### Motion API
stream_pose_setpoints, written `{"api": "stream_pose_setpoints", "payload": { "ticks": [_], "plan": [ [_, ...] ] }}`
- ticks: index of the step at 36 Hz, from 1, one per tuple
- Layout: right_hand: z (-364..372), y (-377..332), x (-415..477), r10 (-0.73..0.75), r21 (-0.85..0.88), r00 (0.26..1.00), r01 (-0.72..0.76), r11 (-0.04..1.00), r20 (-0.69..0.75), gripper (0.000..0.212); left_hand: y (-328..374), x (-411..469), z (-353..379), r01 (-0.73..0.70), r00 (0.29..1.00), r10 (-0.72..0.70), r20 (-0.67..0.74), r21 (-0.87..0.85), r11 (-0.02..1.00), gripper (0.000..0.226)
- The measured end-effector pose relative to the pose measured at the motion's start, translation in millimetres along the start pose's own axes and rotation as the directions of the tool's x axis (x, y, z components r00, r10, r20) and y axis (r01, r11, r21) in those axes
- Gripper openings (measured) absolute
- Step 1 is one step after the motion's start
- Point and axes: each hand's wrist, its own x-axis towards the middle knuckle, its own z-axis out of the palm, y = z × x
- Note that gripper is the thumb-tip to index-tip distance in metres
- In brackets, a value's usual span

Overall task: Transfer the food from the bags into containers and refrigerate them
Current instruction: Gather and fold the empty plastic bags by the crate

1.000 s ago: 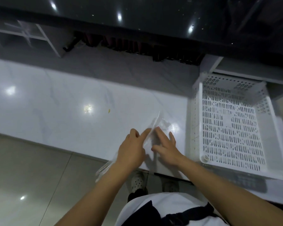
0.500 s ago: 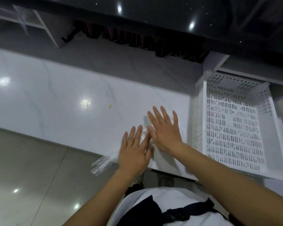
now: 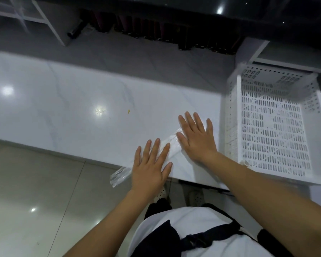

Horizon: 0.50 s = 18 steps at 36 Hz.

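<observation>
An empty clear plastic bag (image 3: 171, 143) lies flattened on the white marble counter (image 3: 72, 108), near its front edge. One end of the bag hangs over that edge at the lower left. My left hand (image 3: 150, 167) presses flat on the bag's near part, fingers straight. My right hand (image 3: 196, 138) presses flat on its far part, fingers spread. No food or container shows in the head view.
A white perforated plastic basket (image 3: 233, 115) stands empty on the counter just right of my right hand. A tiny yellow scrap (image 3: 128, 111) lies on the counter. Dark bottles line the back wall. Beige floor tiles lie below the counter edge.
Both hands went from pinching and folding the bag to lying flat on it. Since half a second ago they have slid slightly apart along the bag.
</observation>
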Motion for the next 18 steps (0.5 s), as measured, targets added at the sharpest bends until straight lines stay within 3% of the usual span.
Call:
{"api": "stream_pose_setpoints", "payload": {
  "ticks": [8,14,18],
  "plan": [
    [4,-5,-2,0.067,0.023,0.998,-0.067,0.997,-0.018,0.064,26,37,-13,0.166,0.986,-0.166,0.011,-0.072,0.983,0.065],
    [8,-3,-1,0.108,0.017,0.994,-0.108,0.994,-0.018,0.06,16,48,-34,0.062,0.987,-0.131,-0.095,-0.526,0.848,0.065],
    [8,-4,-6,0.139,0.044,0.99,-0.138,0.989,-0.028,0.059,-9,62,-56,0.04,0.917,-0.272,-0.292,-0.611,0.791,0.042]
  ]
}}
